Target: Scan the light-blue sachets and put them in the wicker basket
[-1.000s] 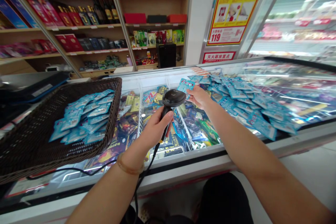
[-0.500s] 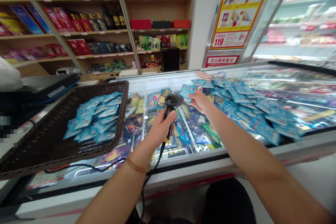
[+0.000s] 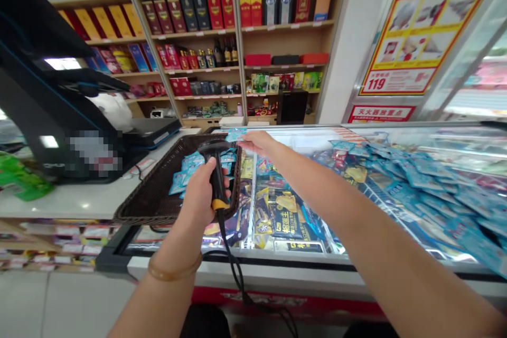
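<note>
My left hand [image 3: 204, 190] is closed around the handle of a black barcode scanner [image 3: 217, 177], its head tilted over a dark wicker basket [image 3: 148, 195]. Inside that basket lie several light-blue packets [image 3: 184, 171], partly hidden behind the scanner. Between the fingers of my right hand [image 3: 257, 141] is a blue packet [image 3: 236, 134], held above the basket's far right corner. To the right, a large heap of like blue packets [image 3: 431, 179] spreads over the freezer's glass top. The scanner's cable [image 3: 227, 243] hangs down in front of the freezer.
A chest freezer [image 3: 293, 261] with bagged goods under its glass fills the middle. At left stands a counter [image 3: 91, 203] with a black till machine [image 3: 51, 100] and a green bag [image 3: 24, 177]. Shelves of boxes [image 3: 198, 10] line the back, beside a red-and-yellow poster [image 3: 428, 31].
My right hand has carried the blue packet leftward from beside the heap to over the basket. The scanner stays in my left hand, and the view has turned left.
</note>
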Available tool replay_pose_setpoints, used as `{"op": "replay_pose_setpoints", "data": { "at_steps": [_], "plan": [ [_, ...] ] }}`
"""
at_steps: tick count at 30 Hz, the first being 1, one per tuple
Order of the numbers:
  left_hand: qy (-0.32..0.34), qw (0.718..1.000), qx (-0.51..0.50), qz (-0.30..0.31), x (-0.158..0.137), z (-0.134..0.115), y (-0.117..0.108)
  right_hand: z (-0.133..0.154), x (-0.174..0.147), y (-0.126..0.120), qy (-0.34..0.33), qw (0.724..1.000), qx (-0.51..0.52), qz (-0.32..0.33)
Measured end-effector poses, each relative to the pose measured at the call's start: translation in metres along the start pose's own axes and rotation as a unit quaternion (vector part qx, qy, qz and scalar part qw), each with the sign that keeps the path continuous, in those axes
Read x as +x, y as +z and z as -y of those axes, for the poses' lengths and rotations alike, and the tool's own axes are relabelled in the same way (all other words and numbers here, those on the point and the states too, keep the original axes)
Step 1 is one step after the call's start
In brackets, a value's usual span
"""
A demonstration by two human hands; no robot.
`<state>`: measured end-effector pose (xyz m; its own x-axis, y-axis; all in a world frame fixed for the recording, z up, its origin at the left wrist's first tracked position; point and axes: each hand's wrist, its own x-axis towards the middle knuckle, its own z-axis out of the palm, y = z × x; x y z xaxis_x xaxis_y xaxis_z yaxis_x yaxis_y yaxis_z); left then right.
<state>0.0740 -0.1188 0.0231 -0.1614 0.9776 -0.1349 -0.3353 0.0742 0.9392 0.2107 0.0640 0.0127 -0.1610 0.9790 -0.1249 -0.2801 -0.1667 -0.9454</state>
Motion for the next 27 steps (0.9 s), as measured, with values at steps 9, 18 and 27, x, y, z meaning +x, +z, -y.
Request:
{"op": "replay_pose_setpoints", "data": {
  "at_steps": [9, 18, 27],
  "plan": [
    [-0.029, 0.999, 0.016, 0.006, 0.0, 0.008, -0.003, -0.023, -0.012, -0.016, -0.028, 0.998, -0.041, 0.037],
    [-0.012, 0.996, -0.004, 0.09, 0.011, 0.05, 0.073, -0.022, -0.07, -0.199, -0.087, 0.901, -0.385, -0.181],
    [-0.036, 0.991, 0.019, 0.131, 0.02, 0.098, 0.116, -0.026, -0.114, -0.31, -0.021, 0.623, -0.709, -0.328]
  ]
}}
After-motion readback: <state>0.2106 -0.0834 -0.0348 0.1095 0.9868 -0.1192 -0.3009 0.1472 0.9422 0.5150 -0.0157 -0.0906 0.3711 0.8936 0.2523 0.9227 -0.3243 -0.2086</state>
